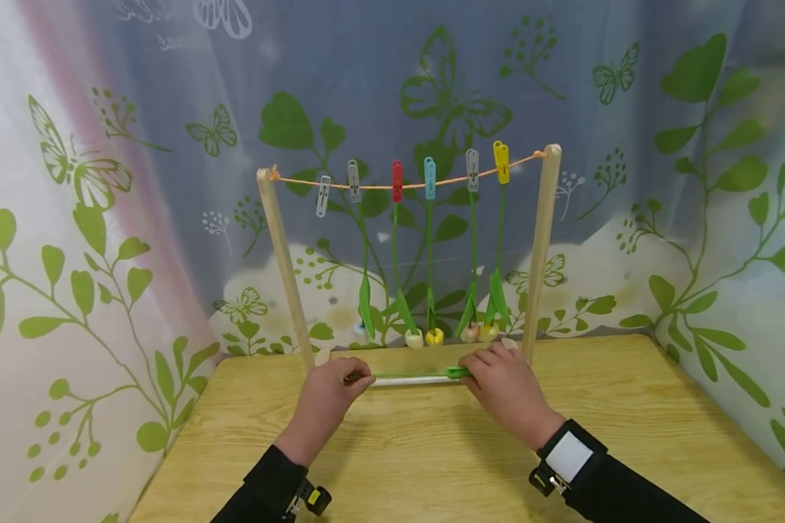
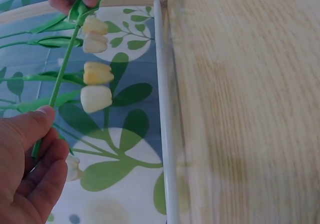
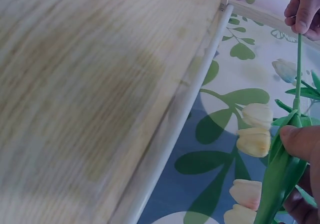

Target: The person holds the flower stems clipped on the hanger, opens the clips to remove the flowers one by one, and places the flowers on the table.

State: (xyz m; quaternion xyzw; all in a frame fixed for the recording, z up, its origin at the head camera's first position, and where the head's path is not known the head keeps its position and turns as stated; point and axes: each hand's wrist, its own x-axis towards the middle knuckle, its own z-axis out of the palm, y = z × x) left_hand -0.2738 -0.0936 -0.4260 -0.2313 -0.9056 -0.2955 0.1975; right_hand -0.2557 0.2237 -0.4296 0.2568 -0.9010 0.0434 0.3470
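Note:
My left hand [image 1: 333,396] pinches the bare end of a green artificial tulip stem [image 2: 61,79] between thumb and fingers. My right hand [image 1: 506,392] grips the same tulip around its green leaves [image 3: 282,179]; its bloom is hidden. The stem lies level between the two hands, in front of the hanging flowers. Behind them, several tulips hang head down from an orange cord [image 1: 448,181], each clipped by a clothespin, such as the red clothespin [image 1: 397,180] and the yellow clothespin [image 1: 501,161]. At the cord's left end, a whitish clothespin [image 1: 323,196] holds no flower.
Two wooden posts, left [image 1: 284,269] and right [image 1: 541,254], carry the cord. A white rod [image 2: 165,109] runs low between them, close to my hands. The wood-grain tabletop [image 1: 399,465] spreads in front, and a leaf-printed curtain [image 1: 366,87] hangs behind.

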